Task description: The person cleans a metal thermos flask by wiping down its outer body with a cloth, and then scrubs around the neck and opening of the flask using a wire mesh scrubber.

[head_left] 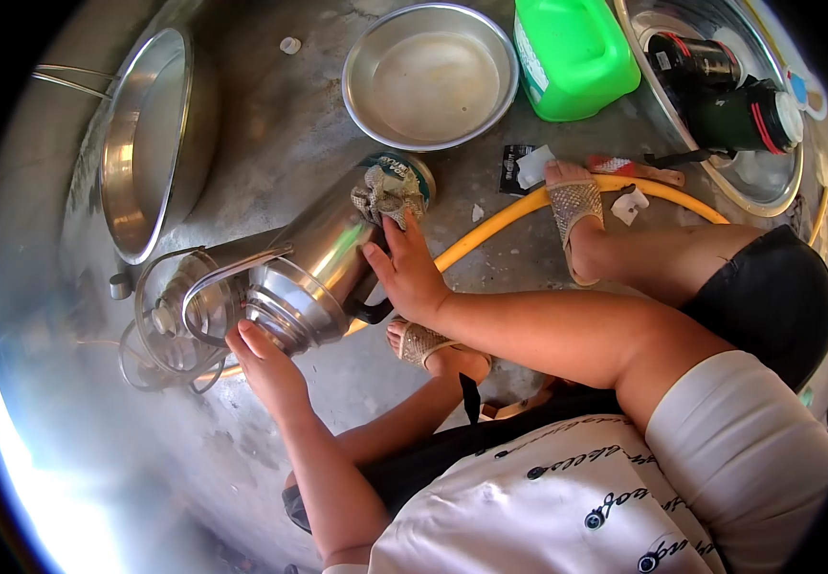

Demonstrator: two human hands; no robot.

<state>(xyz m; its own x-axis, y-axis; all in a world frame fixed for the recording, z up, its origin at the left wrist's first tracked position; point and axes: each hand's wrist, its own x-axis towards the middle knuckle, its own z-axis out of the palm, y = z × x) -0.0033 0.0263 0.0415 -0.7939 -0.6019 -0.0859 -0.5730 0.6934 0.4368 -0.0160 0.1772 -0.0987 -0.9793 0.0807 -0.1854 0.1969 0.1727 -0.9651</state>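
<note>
A shiny metal thermos flask (323,251) lies slanted in front of me, its neck toward the lower left and its dark green base toward the upper right. My left hand (275,375) is at the neck end, with the fingers curled against the metal and partly hidden. A crumpled grey-beige scrubbing cloth (390,193) is under the fingertips of my right hand (411,271), pressed on the flask near its base. The flask's black side handle (372,308) shows below that hand. Beside the neck, a second metal flask (192,287) with a wire handle is partly covered by the first.
Metal basins stand at the left (187,115) and the top (366,120). A green plastic jug (581,67) sits beside the top one. Black bottles (734,115) lie in a large basin (782,196) at right. A yellow hose (490,225) crosses the wet concrete floor near my sandals.
</note>
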